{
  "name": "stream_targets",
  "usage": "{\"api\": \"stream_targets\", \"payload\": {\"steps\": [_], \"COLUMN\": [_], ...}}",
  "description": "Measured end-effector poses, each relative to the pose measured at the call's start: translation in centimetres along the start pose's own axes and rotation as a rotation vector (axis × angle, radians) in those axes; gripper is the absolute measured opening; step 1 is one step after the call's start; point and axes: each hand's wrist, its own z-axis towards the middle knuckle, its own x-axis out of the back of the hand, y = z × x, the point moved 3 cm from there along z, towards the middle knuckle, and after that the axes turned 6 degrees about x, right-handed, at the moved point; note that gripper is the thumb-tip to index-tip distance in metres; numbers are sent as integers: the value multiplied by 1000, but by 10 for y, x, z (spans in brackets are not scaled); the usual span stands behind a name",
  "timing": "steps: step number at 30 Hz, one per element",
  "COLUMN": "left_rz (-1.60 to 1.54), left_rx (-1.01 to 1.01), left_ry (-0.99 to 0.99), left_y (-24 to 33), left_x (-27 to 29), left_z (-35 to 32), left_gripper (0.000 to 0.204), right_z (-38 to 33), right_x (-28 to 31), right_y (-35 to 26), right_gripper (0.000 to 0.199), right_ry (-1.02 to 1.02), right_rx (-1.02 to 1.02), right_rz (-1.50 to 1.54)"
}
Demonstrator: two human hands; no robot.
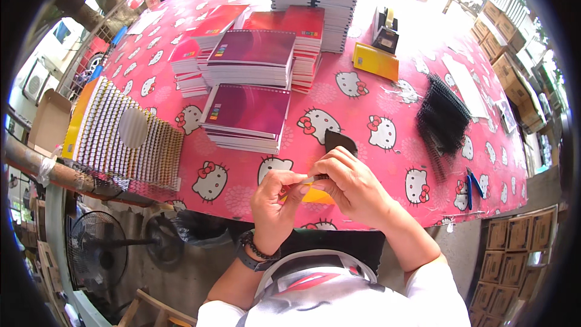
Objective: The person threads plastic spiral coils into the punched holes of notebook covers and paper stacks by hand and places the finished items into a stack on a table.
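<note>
My left hand (275,198) and right hand (354,183) meet over the near edge of the table, fingertips pinched together. Between them is a thin pale strip, mostly hidden by the fingers, whose kind I cannot make out. Just under the fingertips shows part of a bright yellow cover or sheet (316,195). A dark rounded flap (341,143) sticks out beyond my right fingers; whether it joins the yellow piece is hidden. Ahead of my left hand lies a pile of purple-covered notebooks (247,111).
Around stand more purple notebooks (251,48), red notebooks (302,21), tall white bound stacks (339,12) and yellow-edged spiral-bound books (115,130). Rightward are a tape dispenser (385,31), a yellow booklet (375,62), black binding coils (443,115) and blue-handled pliers (474,189). A fan (97,248) stands below left.
</note>
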Motion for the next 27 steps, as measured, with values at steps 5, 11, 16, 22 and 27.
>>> {"api": "stream_targets", "payload": {"steps": [5,11,16,22,27], "left_rz": [40,-18,131,389,356], "left_rx": [-7,-23,-73,-243,-297], "left_ry": [57,16,-9,-5,-31], "left_y": [-3,6,15,76,105], "left_x": [10,9,19,78,104], "left_z": [-3,-3,-4,18,15], "left_gripper": [12,13,13,17,31], "right_z": [7,5,11,20,65], "right_x": [-12,-10,-15,-5,-15], "right_y": [-10,-10,-15,-30,-61], "right_gripper": [23,21,25,43,46], "right_ry": [56,43,15,112,-21], "right_rx": [0,-3,47,102,213], "right_rz": [16,-3,-18,82,244]}}
